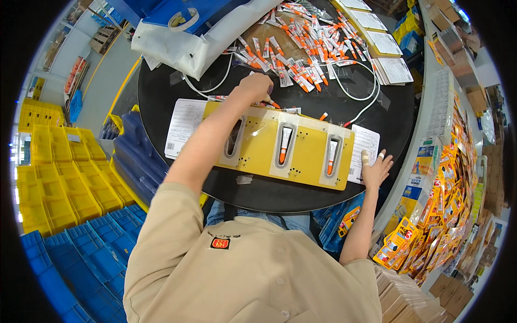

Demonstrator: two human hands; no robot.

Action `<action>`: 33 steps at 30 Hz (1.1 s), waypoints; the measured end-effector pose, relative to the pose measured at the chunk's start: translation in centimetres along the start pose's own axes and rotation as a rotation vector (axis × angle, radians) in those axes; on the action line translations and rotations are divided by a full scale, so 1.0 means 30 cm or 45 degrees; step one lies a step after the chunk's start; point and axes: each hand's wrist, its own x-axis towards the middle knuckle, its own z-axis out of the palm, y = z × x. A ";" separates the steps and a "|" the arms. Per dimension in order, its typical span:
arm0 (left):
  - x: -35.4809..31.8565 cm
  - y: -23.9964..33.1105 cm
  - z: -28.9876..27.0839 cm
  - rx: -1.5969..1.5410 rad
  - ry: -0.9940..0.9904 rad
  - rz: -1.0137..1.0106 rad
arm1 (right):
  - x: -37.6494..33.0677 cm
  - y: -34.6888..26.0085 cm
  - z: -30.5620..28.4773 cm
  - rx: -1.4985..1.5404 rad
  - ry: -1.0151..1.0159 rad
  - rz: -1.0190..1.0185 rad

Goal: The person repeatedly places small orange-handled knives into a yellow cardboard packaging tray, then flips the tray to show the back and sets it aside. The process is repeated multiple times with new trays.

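Observation:
My left hand [255, 89] reaches over the far side of a yellow fixture board [258, 142]. Its fingers are curled at a small white tube with an orange cap [274, 104], which they seem to pinch. Three oblong slots run along the board. A tube [284, 146] sits in the middle slot and another tube [331, 156] in the right one; the left slot [233, 139] looks dark, with my forearm partly across it. My right hand [376, 171], fingers spread and some tips wrapped, rests by a printed card [364, 148] at the board's right end.
A heap of orange-capped tubes [307, 48] lies at the back of the round black table [245, 196]. A white cable [371, 91] loops beside it. Card stacks [393, 70] stand far right, and another printed card [183, 126] lies left. Yellow packages [436, 210] fill the right side.

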 end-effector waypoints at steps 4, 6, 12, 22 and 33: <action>-0.055 -0.066 0.002 -0.069 -0.049 0.133 | -0.034 0.003 0.056 0.163 0.101 -0.087; -0.103 -0.068 -0.014 -0.018 0.108 0.096 | -0.044 -0.017 0.053 0.345 0.222 -0.127; -0.439 0.033 -0.007 -0.416 0.747 0.301 | -0.072 -0.072 0.036 0.481 0.482 0.000; -0.585 -0.089 0.051 0.055 0.224 0.790 | -0.067 -0.077 0.031 0.256 0.607 -0.090; -0.694 -0.094 -0.040 -0.032 -0.049 0.459 | -0.460 -0.523 -0.245 0.744 0.151 -0.494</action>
